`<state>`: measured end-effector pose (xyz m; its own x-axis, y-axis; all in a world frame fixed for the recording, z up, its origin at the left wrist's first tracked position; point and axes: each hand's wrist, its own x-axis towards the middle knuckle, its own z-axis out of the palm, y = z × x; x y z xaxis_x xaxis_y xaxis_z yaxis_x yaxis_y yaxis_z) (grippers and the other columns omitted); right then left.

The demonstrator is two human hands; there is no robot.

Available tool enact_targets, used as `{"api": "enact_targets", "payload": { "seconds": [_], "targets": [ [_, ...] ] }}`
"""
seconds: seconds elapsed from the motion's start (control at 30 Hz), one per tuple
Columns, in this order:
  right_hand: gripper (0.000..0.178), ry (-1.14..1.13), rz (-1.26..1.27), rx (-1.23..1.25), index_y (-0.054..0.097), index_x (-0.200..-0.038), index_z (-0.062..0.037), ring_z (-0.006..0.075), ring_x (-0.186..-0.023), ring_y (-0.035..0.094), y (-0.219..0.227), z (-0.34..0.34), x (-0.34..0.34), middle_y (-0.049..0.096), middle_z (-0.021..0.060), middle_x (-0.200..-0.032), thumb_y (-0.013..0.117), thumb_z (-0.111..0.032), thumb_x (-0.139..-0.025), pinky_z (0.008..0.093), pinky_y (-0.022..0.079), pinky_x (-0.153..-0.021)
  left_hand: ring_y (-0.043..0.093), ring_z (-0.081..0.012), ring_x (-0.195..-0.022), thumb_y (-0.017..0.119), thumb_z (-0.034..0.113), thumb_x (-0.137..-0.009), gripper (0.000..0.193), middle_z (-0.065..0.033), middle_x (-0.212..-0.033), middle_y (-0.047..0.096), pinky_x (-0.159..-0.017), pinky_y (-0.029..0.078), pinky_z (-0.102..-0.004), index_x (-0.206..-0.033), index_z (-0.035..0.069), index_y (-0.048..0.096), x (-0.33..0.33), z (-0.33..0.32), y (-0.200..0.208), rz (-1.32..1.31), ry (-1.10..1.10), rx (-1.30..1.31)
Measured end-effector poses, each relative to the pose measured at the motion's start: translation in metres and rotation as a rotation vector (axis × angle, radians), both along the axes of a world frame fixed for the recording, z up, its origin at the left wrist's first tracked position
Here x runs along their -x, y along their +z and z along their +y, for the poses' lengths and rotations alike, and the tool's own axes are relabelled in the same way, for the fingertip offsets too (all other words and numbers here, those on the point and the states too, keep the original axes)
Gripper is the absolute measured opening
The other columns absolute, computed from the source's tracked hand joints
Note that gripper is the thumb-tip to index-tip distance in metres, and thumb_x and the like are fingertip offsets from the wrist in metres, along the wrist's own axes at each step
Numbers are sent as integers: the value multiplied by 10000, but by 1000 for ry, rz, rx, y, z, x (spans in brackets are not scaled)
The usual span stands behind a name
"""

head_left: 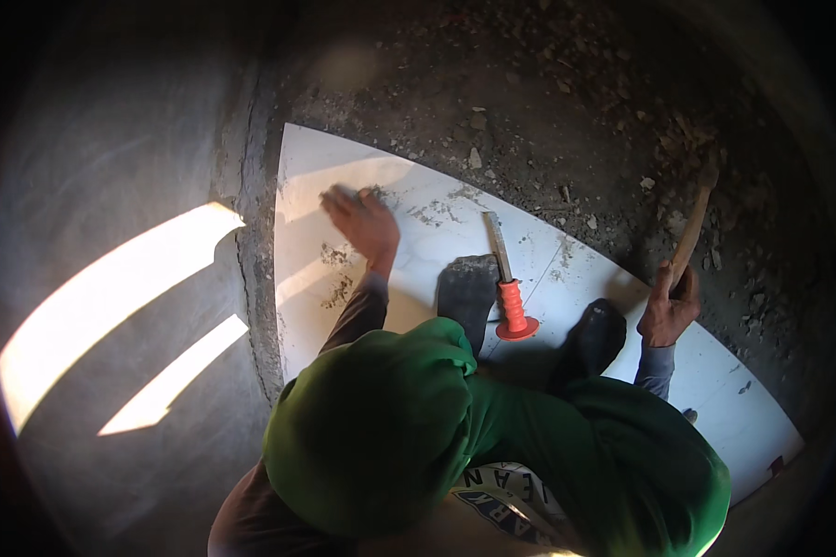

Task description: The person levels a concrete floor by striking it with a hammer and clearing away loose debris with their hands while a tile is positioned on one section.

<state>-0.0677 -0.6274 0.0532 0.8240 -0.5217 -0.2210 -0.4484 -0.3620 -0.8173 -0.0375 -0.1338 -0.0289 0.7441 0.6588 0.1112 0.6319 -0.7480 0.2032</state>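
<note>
My left hand [367, 225] is over the far left part of white tiles [418, 209], beside patches of grey grit [336, 290]. Its fingers are stretched out and a little blurred, with nothing in them. Whether the palm touches the surface I cannot tell. On the right, my right hand [669, 314] is closed round a wooden handle [691, 230] of what looks like a hammer, slanting up and away. Its far end is dim against the dark ground. Between my hands a chisel [509, 297] with a red ribbed hand guard lies on the tiles, its metal blade pointing away.
My dark-shod feet [467, 295] are on the tiles, either side of the chisel. Past the tiles' far edge lies dark rough ground [529, 121] with broken rubble. A grey wall or slab [139, 186] with bright sunlit patches borders the left, along a cracked seam. Green cloth [372, 418] hides the near part.
</note>
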Motion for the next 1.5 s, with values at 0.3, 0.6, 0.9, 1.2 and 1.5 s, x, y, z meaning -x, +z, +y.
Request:
{"api": "enact_targets", "payload": {
  "seconds": [0.3,0.6,0.9,1.2,1.5],
  "targets": [
    [398,-5,3,34,686,-1189,65,136,-868,597,4,-8,14,686,83,-972,771,-298,-1052,307,507,-772,126,-493,-1661,402,498,-1148,743,-309,-1776,183,-1342,136,-580,-1686,-7,324,-133,-148,28,-126,-689,314],
    [350,-21,-40,22,672,-1180,60,119,-852,584,10,-6,8,658,54,-946,761,-254,-1056,284,489,-749,103,-484,-1668,411,526,-1131,774,-332,-1767,186,-1346,99,-587,-1678,-16,333,-162,-163,12,-85,-699,205],
    [345,667,-50,279,634,-1105,-4,151,-567,523,88,-36,-75,566,72,-686,696,-342,-1074,356,418,-546,197,-493,-1647,424,452,-1157,625,-258,-1755,310,-1322,167,-618,-1646,62,443,-133,-68,11,-293,-480,292],
    [285,1310,-74,428,624,-1082,-11,338,-584,698,166,98,-197,642,194,-671,709,-281,-1051,478,527,-578,238,-435,-1645,437,431,-1120,643,-186,-1762,336,-1323,186,-599,-1668,95,425,-11,62,7,-44,72,1],
    [328,1277,-342,217,651,-1109,-22,453,-661,725,32,270,-209,712,222,-750,628,-349,-1095,564,564,-640,253,-447,-1632,446,413,-1110,635,-201,-1750,347,-1316,193,-598,-1662,100,439,-22,59,15,-54,73,-7]
  ]
}}
